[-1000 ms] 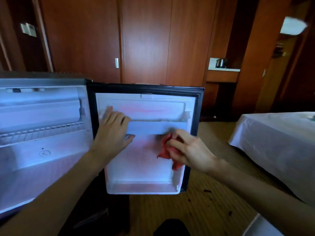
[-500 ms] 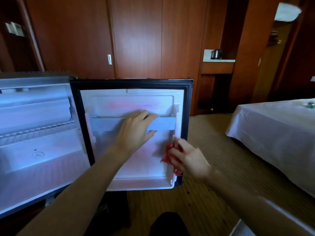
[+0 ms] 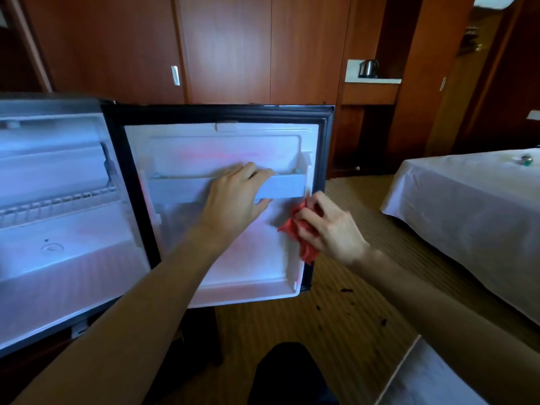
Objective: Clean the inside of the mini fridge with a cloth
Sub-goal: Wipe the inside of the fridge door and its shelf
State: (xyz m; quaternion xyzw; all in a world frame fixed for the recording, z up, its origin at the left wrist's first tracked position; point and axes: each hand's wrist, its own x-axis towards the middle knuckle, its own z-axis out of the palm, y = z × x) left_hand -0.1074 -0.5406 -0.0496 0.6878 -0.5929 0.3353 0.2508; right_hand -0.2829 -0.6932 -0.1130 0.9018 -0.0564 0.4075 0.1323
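The mini fridge (image 3: 58, 258) stands open at the left, its white cavity showing a wire shelf (image 3: 55, 204). Its door (image 3: 181, 115) is swung wide, white inner liner facing me, with a pale shelf bar (image 3: 181, 188) across it. My left hand (image 3: 236, 200) grips that bar near its right half, fingers over the top, thumb below. My right hand (image 3: 330, 229) holds a bunched red cloth (image 3: 298, 229) against the liner's right edge, just under the bar's right end.
A bed with a white sheet (image 3: 467, 217) fills the right side. Dark crumbs (image 3: 347, 290) lie on the striped carpet below the door. Wooden wardrobe doors (image 3: 228, 48) stand behind, with a kettle (image 3: 368, 68) on a ledge. My dark knee (image 3: 286, 372) is at the bottom.
My left hand slid right along the door's shelf bar. My right hand carried the red cloth rightwards to the liner's right edge and slightly up. The view shifted.
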